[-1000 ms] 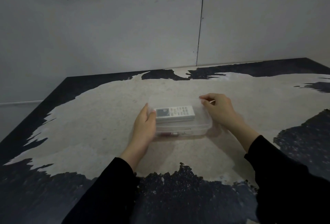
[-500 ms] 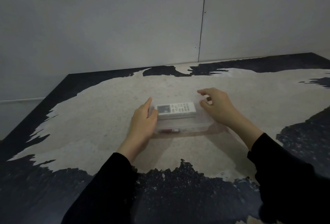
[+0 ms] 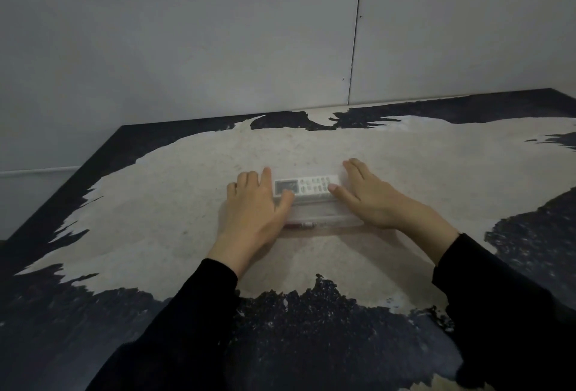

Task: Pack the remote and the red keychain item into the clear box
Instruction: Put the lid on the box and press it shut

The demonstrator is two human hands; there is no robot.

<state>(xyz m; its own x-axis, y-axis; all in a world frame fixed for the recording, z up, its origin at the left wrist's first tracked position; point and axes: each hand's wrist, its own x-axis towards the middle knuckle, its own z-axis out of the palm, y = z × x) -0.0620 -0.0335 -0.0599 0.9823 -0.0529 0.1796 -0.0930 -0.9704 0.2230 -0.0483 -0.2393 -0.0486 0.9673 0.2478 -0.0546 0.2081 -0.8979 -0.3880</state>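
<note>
Both hands lie flat and spread, palms down, on top of the clear box [image 3: 324, 219], gripping nothing. The left hand [image 3: 254, 206] covers the box's left end, its thumb reaching over the screen end of the remote [image 3: 307, 186]. The right hand [image 3: 371, 200] presses on the right end, its thumb tip touching the remote's button end. The white remote shows through the box between the two hands, along the far side. The red keychain item [image 3: 300, 225] lies inside along the near wall, toward the left, only partly clear to see. Black sleeves [image 3: 199, 312] cover both forearms. The box rests on a table [image 3: 174, 203] with a worn pale middle and dark speckled edges. Behind it stands a plain grey wall [image 3: 218, 48] with a vertical seam
</note>
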